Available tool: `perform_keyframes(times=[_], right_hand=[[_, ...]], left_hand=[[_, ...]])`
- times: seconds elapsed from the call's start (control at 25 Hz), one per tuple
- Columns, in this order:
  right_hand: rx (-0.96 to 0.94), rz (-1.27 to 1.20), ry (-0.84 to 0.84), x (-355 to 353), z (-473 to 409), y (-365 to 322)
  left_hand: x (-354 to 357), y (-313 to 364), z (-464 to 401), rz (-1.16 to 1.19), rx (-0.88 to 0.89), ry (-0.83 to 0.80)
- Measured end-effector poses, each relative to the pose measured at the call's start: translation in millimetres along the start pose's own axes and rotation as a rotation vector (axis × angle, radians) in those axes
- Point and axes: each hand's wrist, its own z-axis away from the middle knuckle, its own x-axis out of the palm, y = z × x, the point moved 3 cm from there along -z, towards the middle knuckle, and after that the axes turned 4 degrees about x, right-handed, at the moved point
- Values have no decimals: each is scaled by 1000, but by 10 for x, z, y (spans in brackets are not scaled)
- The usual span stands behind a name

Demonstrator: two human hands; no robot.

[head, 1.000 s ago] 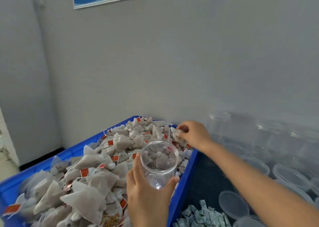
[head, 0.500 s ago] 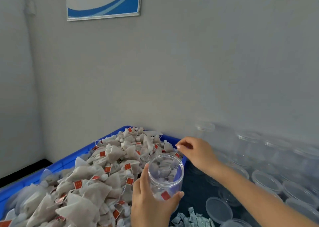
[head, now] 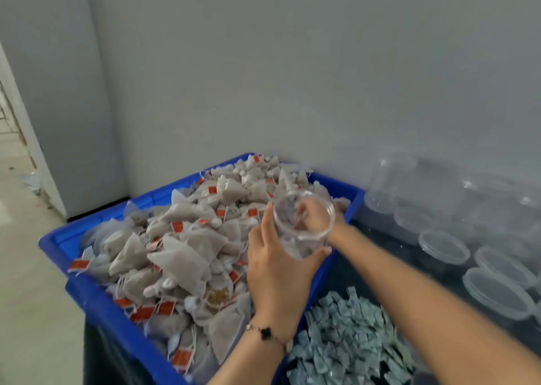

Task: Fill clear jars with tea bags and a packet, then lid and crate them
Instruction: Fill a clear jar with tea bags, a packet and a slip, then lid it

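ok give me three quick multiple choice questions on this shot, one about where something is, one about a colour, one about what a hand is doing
1. Where does the pile of small grey-green packets lie?
A. right of the blue bin
B. inside the blue bin
C. on the floor

2. What colour is the bin that holds the tea bags?
A. red
B. blue
C. black

3. What is the left hand doing?
A. resting flat on the tea bags
B. pressing a lid down
C. holding the clear jar

Answers:
1. A, the packets sit just outside the bin's right wall.
2. B, its rim and walls are bright blue.
3. C, thumb and fingers wrap the jar's side while the right hand is at its mouth.
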Motion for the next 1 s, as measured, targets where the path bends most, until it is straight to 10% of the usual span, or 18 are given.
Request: perform_keyframes(times=[0.2,0.4,0.56,1.0], right_hand=[[-64,-216,411,-1262,308,-96],[-254,-126,30,-1371,856,-506],[-132,-333,228,-1257,959,-368],[4,198,-316,544,553,-459]], left_hand=[[24,36,-18,-24,-6,-32],[-36,116,19,-16,11,-60],[-290,142,-82,120,-99,-120],[-1081,-174,-392,-82,12,-181]])
